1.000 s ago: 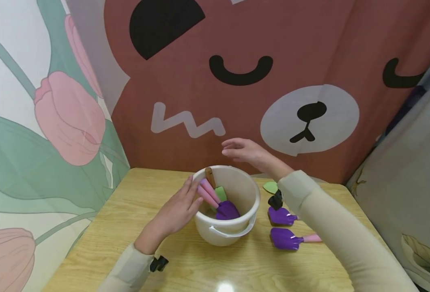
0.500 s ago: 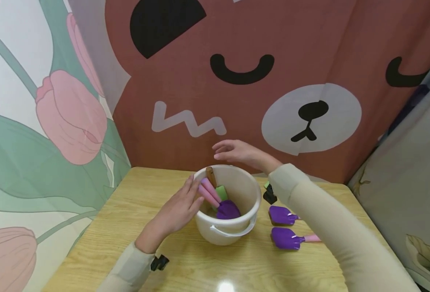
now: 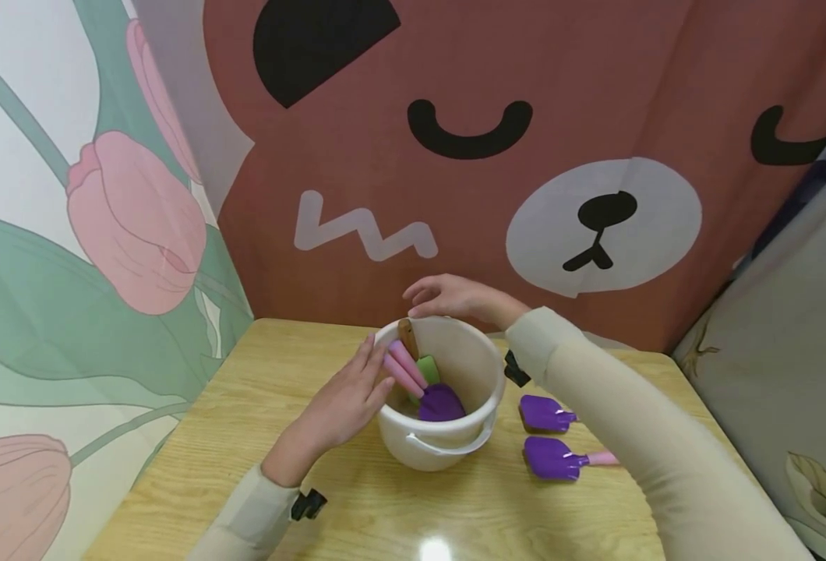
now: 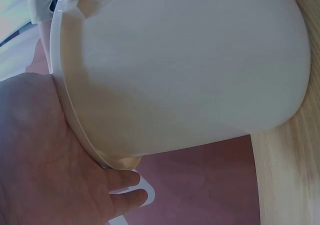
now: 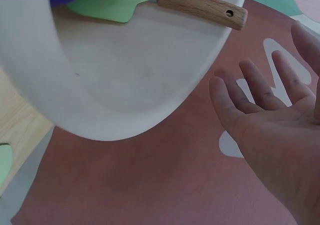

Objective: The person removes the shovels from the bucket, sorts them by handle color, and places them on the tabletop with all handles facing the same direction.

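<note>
A white bucket (image 3: pixel 434 444) with a handle stands on the wooden table. My left hand (image 3: pixel 339 401) rests against its left rim with fingers extended; in the left wrist view the palm (image 4: pixel 45 150) touches the rim. Over the bucket's far rim hovers my right hand (image 3: pixel 455 296), its fingers loosely bent and holding nothing. In the right wrist view that hand (image 5: pixel 280 120) is apart from the rim. Inside the bucket lie a purple shovel head (image 3: pixel 443 403), two pink handles (image 3: pixel 404 370) and a green spatula (image 5: pixel 115 2) with a wooden handle (image 5: pixel 200 7).
Two purple shovels, a farther one (image 3: pixel 545 413) and a nearer one (image 3: pixel 553 458) with a pink handle, lie on the table (image 3: pixel 301 351) right of the bucket. A green piece (image 5: pixel 4 161) shows at the right wrist view's left edge. A bear-print curtain (image 3: pixel 357 171) hangs behind.
My right hand has moved left and slightly down toward the bucket's far rim, and its sleeve now covers the green piece on the table. The left hand has stayed at the rim.
</note>
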`<control>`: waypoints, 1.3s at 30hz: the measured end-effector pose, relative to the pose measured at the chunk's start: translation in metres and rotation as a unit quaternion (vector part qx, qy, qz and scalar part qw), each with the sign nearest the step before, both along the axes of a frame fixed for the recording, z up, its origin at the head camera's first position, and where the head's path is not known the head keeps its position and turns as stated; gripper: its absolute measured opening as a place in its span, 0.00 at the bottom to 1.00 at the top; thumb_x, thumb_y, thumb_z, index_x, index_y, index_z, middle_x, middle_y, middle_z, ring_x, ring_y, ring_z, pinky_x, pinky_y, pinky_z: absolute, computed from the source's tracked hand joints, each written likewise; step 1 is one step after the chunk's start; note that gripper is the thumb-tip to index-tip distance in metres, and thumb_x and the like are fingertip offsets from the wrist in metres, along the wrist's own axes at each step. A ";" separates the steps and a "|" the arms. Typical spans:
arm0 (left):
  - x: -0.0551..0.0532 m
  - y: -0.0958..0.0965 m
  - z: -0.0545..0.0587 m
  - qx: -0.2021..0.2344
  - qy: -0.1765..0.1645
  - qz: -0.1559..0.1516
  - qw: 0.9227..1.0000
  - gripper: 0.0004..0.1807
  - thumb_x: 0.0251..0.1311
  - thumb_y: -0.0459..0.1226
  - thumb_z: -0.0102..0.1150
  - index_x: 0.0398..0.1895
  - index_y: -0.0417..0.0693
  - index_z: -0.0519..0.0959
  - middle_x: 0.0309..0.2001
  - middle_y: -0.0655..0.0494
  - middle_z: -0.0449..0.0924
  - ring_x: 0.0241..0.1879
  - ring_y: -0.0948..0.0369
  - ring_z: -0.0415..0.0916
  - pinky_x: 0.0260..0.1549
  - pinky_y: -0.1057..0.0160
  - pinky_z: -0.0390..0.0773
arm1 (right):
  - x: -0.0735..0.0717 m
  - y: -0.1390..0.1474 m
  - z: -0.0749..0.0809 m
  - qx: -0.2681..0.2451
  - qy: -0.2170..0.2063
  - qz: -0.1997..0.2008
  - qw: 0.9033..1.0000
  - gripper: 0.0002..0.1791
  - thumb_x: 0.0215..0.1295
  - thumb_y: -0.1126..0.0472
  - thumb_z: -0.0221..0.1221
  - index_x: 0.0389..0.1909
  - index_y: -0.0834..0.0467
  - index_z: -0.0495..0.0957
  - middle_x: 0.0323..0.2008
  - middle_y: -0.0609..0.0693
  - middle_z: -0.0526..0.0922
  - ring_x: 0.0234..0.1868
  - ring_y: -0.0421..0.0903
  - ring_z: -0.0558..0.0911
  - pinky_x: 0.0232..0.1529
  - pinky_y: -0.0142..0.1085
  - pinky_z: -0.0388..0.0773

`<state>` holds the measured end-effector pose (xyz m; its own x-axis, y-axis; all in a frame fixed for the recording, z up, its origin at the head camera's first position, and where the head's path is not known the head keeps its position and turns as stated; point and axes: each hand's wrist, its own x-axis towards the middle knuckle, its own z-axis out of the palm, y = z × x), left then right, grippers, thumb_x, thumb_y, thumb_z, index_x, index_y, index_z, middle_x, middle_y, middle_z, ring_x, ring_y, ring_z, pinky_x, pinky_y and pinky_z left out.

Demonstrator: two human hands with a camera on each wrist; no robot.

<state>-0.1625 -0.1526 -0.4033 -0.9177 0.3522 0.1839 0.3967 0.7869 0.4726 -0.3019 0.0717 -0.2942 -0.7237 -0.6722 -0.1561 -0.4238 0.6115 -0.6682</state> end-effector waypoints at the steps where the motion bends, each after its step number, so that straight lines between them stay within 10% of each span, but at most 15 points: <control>1: 0.000 0.000 0.000 0.001 0.000 0.000 1.000 0.36 0.80 0.54 0.35 0.83 0.51 0.45 0.82 0.50 0.31 0.79 0.46 0.45 0.73 0.42 0.58 | 0.000 -0.001 0.000 0.006 0.005 0.002 1.000 0.28 0.71 0.51 0.61 0.69 0.54 0.72 0.65 0.55 0.77 0.66 0.54 0.75 0.65 0.49 0.74; 39: 0.005 0.007 -0.003 -0.001 0.014 -0.005 1.000 0.37 0.80 0.55 0.35 0.82 0.46 0.47 0.82 0.46 0.33 0.78 0.45 0.48 0.72 0.43 0.60 | -0.012 -0.013 -0.025 0.069 0.046 -0.003 0.997 0.26 0.68 0.49 0.66 0.64 0.54 0.79 0.64 0.51 0.79 0.68 0.52 0.73 0.69 0.49 0.69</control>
